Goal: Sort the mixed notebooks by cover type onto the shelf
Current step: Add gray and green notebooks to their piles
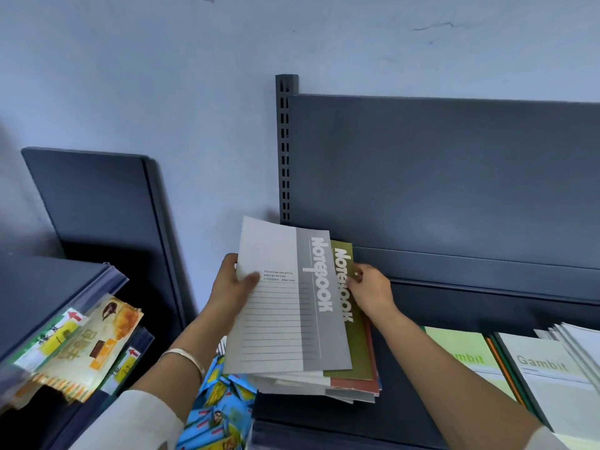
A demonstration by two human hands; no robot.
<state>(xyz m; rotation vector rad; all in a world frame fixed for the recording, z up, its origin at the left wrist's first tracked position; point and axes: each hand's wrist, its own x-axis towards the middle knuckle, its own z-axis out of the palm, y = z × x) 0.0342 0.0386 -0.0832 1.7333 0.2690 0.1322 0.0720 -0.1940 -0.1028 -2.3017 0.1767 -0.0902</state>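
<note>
My left hand [232, 284] grips the left edge of a grey-and-white lined notebook [279, 306], thumb on its cover, lifting it off a stack. Under it lies an olive-green notebook [355, 339] whose upper right edge my right hand [370, 289] pinches. Both covers read "Notebook". The stack [344, 386] below them holds reddish and white notebooks and rests on the dark shelf [406, 407]. To the right lie a green "Gambit" notebook [464, 352] and a grey "Gambit" notebook [548, 371].
The shelf's dark back panel [454, 177] and slotted upright [284, 151] stand behind the stack. More white notebooks [581, 345] sit at far right. Snack packets [84, 345] hang on a left shelf, and blue packets [220, 410] lie below my left forearm.
</note>
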